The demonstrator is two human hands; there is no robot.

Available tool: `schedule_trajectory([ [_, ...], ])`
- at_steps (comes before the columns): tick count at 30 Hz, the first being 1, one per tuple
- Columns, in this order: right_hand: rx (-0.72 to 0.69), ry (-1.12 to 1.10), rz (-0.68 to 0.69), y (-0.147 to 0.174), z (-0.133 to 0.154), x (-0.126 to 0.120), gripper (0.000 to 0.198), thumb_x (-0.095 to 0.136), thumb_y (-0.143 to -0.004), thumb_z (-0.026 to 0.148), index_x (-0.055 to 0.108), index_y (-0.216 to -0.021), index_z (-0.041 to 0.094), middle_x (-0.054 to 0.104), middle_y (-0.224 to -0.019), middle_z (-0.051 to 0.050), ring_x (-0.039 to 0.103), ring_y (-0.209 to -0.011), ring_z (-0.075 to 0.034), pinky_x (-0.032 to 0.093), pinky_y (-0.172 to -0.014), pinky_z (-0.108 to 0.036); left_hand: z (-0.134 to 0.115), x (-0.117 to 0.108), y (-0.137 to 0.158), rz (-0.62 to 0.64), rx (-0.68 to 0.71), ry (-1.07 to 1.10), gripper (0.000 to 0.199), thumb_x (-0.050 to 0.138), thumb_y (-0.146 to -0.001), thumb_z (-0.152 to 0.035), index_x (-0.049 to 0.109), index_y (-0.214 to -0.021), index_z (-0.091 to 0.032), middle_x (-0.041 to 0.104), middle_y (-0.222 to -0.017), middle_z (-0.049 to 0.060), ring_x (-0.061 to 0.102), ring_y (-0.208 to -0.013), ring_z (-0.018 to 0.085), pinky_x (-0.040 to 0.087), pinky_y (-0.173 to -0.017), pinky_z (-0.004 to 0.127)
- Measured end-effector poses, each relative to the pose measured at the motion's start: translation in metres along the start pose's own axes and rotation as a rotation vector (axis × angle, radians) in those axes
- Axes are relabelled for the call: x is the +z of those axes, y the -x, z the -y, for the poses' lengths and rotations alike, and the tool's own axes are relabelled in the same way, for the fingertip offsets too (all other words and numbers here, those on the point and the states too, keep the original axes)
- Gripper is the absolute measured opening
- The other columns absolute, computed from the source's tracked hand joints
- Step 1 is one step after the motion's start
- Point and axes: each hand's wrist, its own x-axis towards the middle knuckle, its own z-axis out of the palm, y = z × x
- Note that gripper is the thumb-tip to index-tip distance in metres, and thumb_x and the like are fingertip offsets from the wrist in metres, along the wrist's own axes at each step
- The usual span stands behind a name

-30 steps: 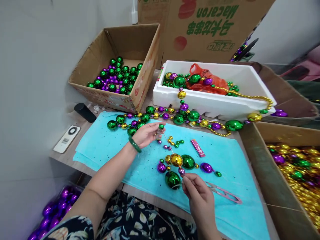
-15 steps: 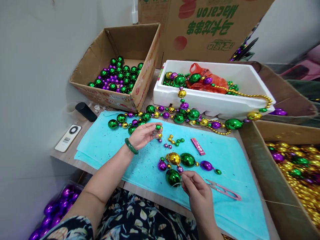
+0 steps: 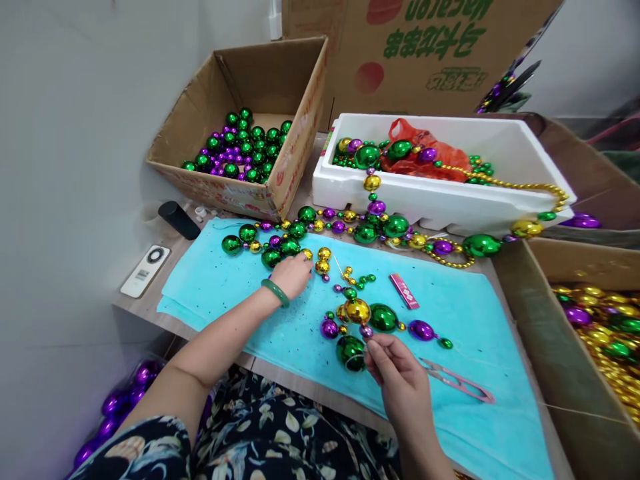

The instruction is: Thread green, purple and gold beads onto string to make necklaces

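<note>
My right hand pinches the bead string beside a small purple bead. Around that spot lie a large gold bead, a large dark green bead with a thread loop over it, and a green oval bead. My left hand, a green bangle on its wrist, is low over the blue cloth with its back up. Its fingertips meet a gold bead, and its finger underside is hidden. More gold beads sit just right of it. A needle-like thin rod stands near them.
Pink thread snips and a pink packet lie on the cloth. A finished-looking bead garland runs along the back. Behind stand a cardboard box and a white foam box; another cardboard box is at right.
My left hand has let go of a small green bead, which now rests by the large gold bead, and has moved down to the cloth. My right hand keeps its pinch.
</note>
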Motion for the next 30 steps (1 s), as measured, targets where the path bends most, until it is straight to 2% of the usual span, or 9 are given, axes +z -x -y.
schedule_trajectory([
  [3,0.013,0.001,0.000,0.000,-0.002,-0.001,0.032,0.070,-0.072,0.048,0.061,-0.075,0.017,0.053,-0.056,0.000,0.048,-0.053,-0.012,0.040,-0.049,-0.022,0.007,0.012,-0.002,0.004,-0.062,0.025,0.014,0.061,-0.076,-0.012,0.066,-0.089,-0.016,0.056,-0.101,0.011,0.058,-0.094,0.025,0.041,-0.090,0.037],
  [6,0.019,0.026,0.003,0.000,-0.001,-0.001,0.034,0.070,-0.072,0.049,0.061,-0.075,0.017,0.052,-0.055,0.000,0.046,-0.052,-0.011,0.039,-0.049,-0.022,0.009,0.010,-0.005,-0.017,-0.075,0.160,0.019,0.064,-0.072,-0.012,0.065,-0.091,-0.016,0.058,-0.099,0.009,0.058,-0.096,0.025,0.042,-0.091,0.038],
  [8,0.019,0.048,0.008,0.001,0.000,-0.002,0.034,0.069,-0.072,0.049,0.061,-0.074,0.017,0.050,-0.054,0.001,0.044,-0.051,-0.010,0.037,-0.048,-0.022,0.008,0.003,-0.006,-0.034,-0.135,0.447,0.020,0.065,-0.073,-0.015,0.063,-0.092,-0.016,0.060,-0.095,0.007,0.060,-0.091,0.022,0.046,-0.087,0.037],
  [12,0.019,0.084,0.012,0.002,0.000,-0.004,0.033,0.067,-0.074,0.049,0.061,-0.073,0.017,0.047,-0.052,0.002,0.040,-0.049,-0.009,0.033,-0.046,-0.021,0.005,-0.013,-0.004,0.013,-0.337,1.236,0.024,0.066,-0.075,-0.022,0.058,-0.097,-0.016,0.065,-0.088,0.004,0.064,-0.072,0.014,0.051,-0.069,0.029],
  [14,0.018,0.096,0.020,0.002,-0.001,-0.003,0.033,0.067,-0.074,0.049,0.061,-0.073,0.017,0.046,-0.052,0.002,0.039,-0.049,-0.009,0.032,-0.045,-0.021,0.003,-0.018,-0.001,0.000,-0.362,1.415,0.026,0.068,-0.073,-0.021,0.057,-0.096,-0.015,0.066,-0.087,0.004,0.065,-0.072,0.014,0.052,-0.067,0.026],
  [17,0.026,0.104,0.027,0.001,-0.001,-0.001,0.033,0.066,-0.074,0.049,0.061,-0.072,0.017,0.045,-0.052,0.003,0.038,-0.049,-0.009,0.031,-0.045,-0.022,-0.001,-0.022,0.003,-0.040,-0.361,1.479,0.026,0.069,-0.072,-0.019,0.058,-0.095,-0.014,0.067,-0.086,0.005,0.067,-0.072,0.014,0.053,-0.065,0.025],
  [25,0.059,0.124,0.025,0.000,0.000,0.002,0.033,0.066,-0.072,0.049,0.061,-0.071,0.017,0.044,-0.051,0.002,0.038,-0.048,-0.010,0.031,-0.045,-0.023,-0.008,-0.024,0.008,-0.097,-0.355,1.477,0.032,0.075,-0.066,-0.020,0.059,-0.094,-0.014,0.067,-0.085,0.004,0.065,-0.071,0.013,0.052,-0.065,0.025],
  [30,0.060,0.133,0.018,0.000,-0.001,0.001,0.033,0.066,-0.072,0.049,0.061,-0.070,0.016,0.044,-0.051,0.002,0.037,-0.048,-0.010,0.030,-0.045,-0.023,-0.014,-0.023,0.013,-0.237,-0.213,1.425,0.038,0.080,-0.060,-0.021,0.061,-0.092,-0.016,0.061,-0.087,0.000,0.060,-0.077,0.011,0.050,-0.065,0.023],
])
